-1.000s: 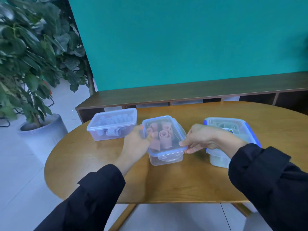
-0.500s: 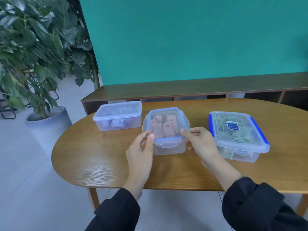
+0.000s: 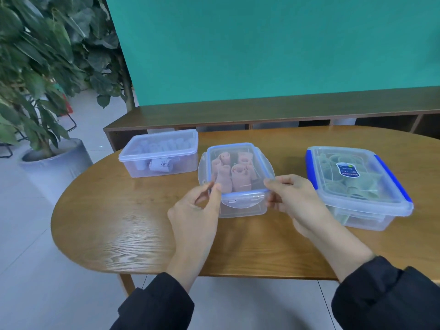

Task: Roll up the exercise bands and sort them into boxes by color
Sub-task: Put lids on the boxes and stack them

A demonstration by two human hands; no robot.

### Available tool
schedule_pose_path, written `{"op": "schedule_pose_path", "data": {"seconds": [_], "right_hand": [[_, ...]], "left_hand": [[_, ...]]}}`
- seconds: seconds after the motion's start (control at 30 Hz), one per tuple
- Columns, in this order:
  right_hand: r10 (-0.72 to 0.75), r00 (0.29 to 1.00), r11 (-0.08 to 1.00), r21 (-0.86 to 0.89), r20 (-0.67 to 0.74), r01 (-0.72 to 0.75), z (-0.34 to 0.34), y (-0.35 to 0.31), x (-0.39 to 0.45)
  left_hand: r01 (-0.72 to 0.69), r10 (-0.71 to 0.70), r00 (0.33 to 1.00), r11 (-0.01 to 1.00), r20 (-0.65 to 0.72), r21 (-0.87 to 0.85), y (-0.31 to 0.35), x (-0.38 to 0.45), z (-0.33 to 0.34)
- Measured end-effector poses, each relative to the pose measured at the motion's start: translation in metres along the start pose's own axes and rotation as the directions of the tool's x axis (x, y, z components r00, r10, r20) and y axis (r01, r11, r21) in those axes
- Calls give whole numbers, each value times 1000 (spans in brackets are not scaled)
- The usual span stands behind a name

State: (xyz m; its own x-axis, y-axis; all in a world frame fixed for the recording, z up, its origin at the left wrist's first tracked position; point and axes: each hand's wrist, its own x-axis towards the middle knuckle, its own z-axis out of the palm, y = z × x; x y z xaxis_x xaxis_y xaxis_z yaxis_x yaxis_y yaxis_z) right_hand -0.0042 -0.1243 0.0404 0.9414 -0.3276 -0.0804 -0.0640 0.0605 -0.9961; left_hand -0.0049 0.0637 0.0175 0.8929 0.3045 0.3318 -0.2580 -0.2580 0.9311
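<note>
- Centrally in the head view, the middle box (image 3: pixel 237 179) sits lidded on the table (image 3: pixel 133 234), pink rolls (image 3: pixel 234 173) blurred through its lid.
- Left hand (image 3: pixel 198 210) pinches its near left corner; right hand (image 3: pixel 294 198) curls round the near right corner, fingertips hidden behind plastic.
- Contents of the left box (image 3: pixel 162 153) and the blue-clipped box (image 3: pixel 357 184) look hazy.

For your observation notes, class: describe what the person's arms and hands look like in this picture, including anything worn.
Both arms wear long black sleeves, the left sleeve and the right sleeve, ending at the wrists. The left hand and right hand are bare: no gloves, rings or watch are visible.
</note>
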Motion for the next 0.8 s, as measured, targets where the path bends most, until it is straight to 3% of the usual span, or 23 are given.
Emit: {"op": "schedule_pose_path", "data": {"seconds": [0.37,0.53,0.63,0.7,0.8], "right_hand": [[46,996,995,89,80,-53,-3,-3,-5],[144,941,967,159,306,-200,11,-5,-42],[208,872,974,-17,443,-224,13,-6,-62],[204,898,979,-94,389,-181,7,-8,-60],[135,981,969,-224,139,-101,0,-6,-45]], "left_hand": [[123,-101,986,978,133,-169,-1,4,2],[131,-114,980,987,164,-96,-1,25,-12],[174,-166,982,980,87,-93,-12,39,-28],[139,-138,990,987,13,-81,-10,41,-35],[-32,37,998,994,-44,107,1,30,-35]]}}
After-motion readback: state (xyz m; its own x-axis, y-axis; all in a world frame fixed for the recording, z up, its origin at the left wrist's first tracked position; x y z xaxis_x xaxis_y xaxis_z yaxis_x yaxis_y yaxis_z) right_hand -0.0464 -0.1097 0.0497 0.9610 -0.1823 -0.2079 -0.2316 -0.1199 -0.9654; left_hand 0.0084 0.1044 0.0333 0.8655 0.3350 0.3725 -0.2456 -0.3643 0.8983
